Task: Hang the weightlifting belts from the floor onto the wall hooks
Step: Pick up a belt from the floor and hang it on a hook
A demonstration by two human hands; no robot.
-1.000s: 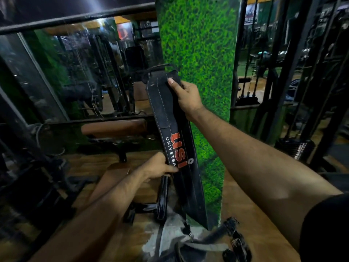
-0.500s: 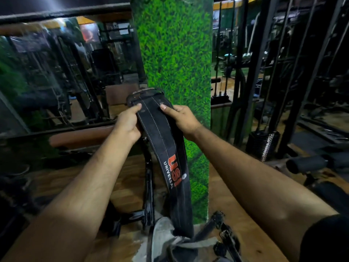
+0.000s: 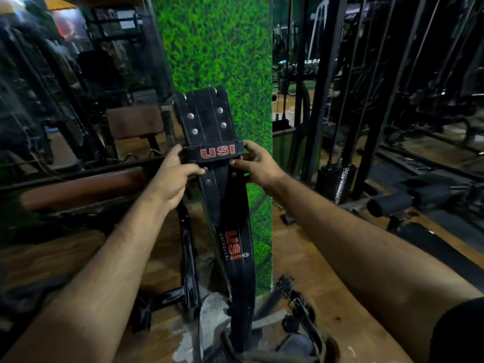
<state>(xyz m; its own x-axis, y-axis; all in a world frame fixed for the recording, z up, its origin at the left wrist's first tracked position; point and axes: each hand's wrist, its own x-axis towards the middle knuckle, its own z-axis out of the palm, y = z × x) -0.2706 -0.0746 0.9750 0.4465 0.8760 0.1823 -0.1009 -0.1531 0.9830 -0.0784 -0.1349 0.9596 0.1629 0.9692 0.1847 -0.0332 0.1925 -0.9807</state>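
Belt raised vs before, long axis vertical, L hand + R hand clamped on its loop.

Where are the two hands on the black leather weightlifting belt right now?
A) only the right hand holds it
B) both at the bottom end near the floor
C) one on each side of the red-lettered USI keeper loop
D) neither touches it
C: the left hand and right hand pinch opposite ends of the USI keeper loop on the black leather weightlifting belt, held upright before the green grass-textured pillar.
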